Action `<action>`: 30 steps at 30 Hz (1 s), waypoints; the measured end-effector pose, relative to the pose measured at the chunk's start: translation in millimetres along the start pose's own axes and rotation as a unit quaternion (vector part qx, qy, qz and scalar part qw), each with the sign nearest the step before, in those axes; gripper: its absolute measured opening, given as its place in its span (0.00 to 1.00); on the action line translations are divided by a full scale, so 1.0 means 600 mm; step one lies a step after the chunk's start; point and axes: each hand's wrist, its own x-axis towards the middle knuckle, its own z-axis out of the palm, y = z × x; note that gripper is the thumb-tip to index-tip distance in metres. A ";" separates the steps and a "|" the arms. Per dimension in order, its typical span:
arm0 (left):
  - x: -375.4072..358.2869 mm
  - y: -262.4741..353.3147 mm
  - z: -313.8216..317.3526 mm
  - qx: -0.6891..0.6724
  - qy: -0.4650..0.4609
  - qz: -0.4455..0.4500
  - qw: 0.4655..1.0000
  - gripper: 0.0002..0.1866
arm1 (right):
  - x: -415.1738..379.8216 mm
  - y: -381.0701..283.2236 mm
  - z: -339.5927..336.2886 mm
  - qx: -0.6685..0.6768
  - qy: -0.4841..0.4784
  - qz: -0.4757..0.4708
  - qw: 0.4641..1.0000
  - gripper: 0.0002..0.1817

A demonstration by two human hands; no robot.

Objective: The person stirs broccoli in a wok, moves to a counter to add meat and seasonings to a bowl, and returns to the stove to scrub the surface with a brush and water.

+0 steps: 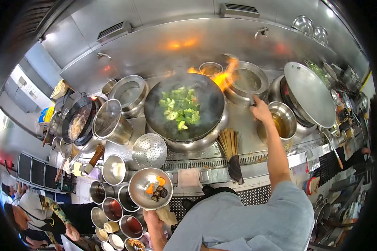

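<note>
My left hand (153, 221) is closed on the near rim of a steel bowl (139, 200), tilted toward the stove, holding orange carrot slices (160, 180) and dark mushroom pieces (159, 192). A tan cloth (167, 215) lies beside that hand. My right hand (262, 111) reaches forward, its fingers wrapped around the handle of what looks like a ladle; the far end is hard to make out over a steel pot (262, 79). Between the hands, a large black wok (155, 121) holds steaming broccoli florets (181, 106). Flames (226, 78) rise at its right rear edge.
A perforated strainer (150, 150) rests left of the wok's front. A bamboo brush (229, 144) stands at the counter edge. Right are a pot of yellowish liquid (282, 119) and a tilted wok (308, 94). Several seasoning pots (113, 209) sit lower left, near another person (42, 213).
</note>
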 end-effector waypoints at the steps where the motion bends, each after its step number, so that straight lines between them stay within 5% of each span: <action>1: -0.008 -0.004 -0.003 0.001 0.009 0.002 1.000 0.26 | 0.026 0.025 0.003 -0.113 0.077 -0.026 0.990 0.33; 3: -0.011 -0.003 -0.018 -0.003 0.017 0.010 1.000 0.26 | 0.127 0.090 0.010 -0.173 0.127 -0.034 0.976 0.20; 5: -0.016 -0.022 -0.032 -0.022 0.020 0.015 0.999 0.26 | 0.171 0.084 -0.033 0.136 -0.086 0.120 0.980 0.11; 6: -0.020 -0.030 -0.036 -0.029 0.014 0.024 0.999 0.26 | 0.157 0.090 -0.039 0.447 -0.048 0.074 0.890 0.04; 8: -0.026 -0.043 -0.035 -0.057 0.007 0.045 0.997 0.26 | 0.216 0.148 -0.052 0.769 -0.127 0.130 0.613 0.07; 9: -0.034 -0.038 -0.030 -0.054 0.023 0.024 0.998 0.24 | 0.215 0.161 -0.045 0.791 -0.133 0.049 0.595 0.07; 11: -0.050 -0.017 -0.010 -0.025 0.052 0.022 0.998 0.23 | 0.182 0.137 -0.047 0.814 -0.158 0.088 0.551 0.06; 21: -0.047 -0.022 -0.040 -0.046 0.056 0.016 0.997 0.24 | -0.036 -0.035 -0.049 0.721 -0.252 0.083 0.641 0.14; 26: -0.035 -0.022 -0.043 -0.050 0.040 0.020 0.998 0.24 | -0.071 -0.113 0.016 0.422 -0.149 0.048 0.893 0.28; 30: -0.024 -0.015 -0.045 -0.025 0.036 0.011 0.999 0.24 | -0.044 -0.164 0.103 0.137 -0.195 -0.073 0.968 0.42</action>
